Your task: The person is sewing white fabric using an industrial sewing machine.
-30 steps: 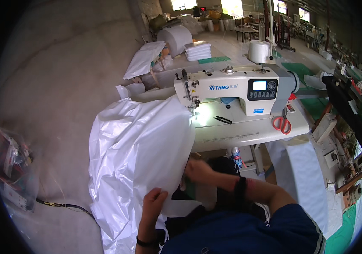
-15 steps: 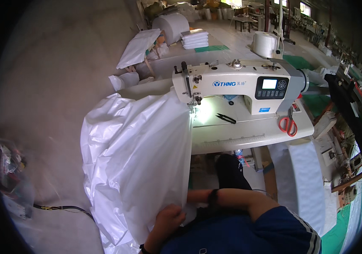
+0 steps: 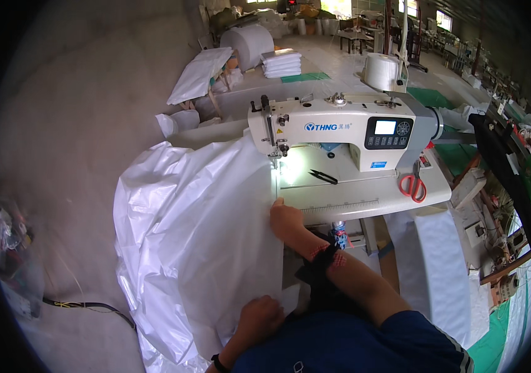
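Note:
A large sheet of white plastic fabric (image 3: 197, 236) hangs from the sewing machine's table down to the floor. My right hand (image 3: 287, 221) lies flat on its right edge, just in front of the needle of the white sewing machine (image 3: 340, 127). My left hand (image 3: 259, 317) is closed on the fabric's near edge, close to my body. A dark band with red marks sits on my right wrist.
Black thread snips (image 3: 323, 177) and orange-handled scissors (image 3: 413, 185) lie on the machine table (image 3: 365, 202). A white thread cone (image 3: 382, 70) stands behind the machine. Rolls and stacks of white fabric (image 3: 281, 62) lie farther back. A black cable (image 3: 85, 306) crosses the floor at left.
My right hand has moved forward from near my body up to the fabric edge by the needle. The left hand has shifted right along the near edge. The view has tilted down.

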